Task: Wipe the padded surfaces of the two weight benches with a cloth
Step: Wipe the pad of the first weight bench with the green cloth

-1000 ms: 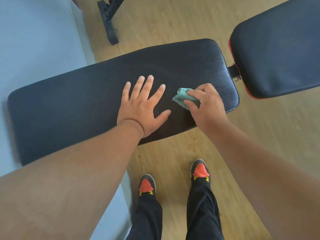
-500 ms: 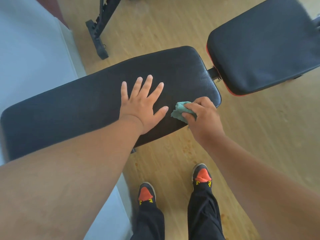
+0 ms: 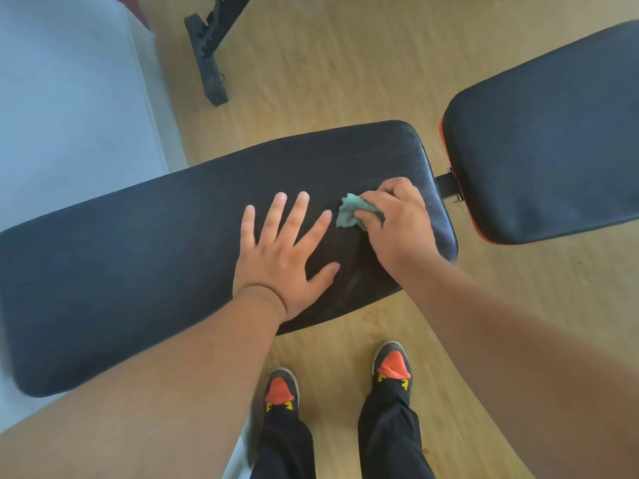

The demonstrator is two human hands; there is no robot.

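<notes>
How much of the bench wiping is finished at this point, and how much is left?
Nothing shows as finished; no wiped area can be told from the rest. In hand: the right hand grips a green cloth on the long black pad, near its right end, while the left hand presses flat beside it. Left: the long stretch of that pad leftward, the neighbouring pad, and probably a second bench.

Bare long pad (image 3: 138, 271) leftward beyond flat left hand (image 3: 280, 261).
</notes>
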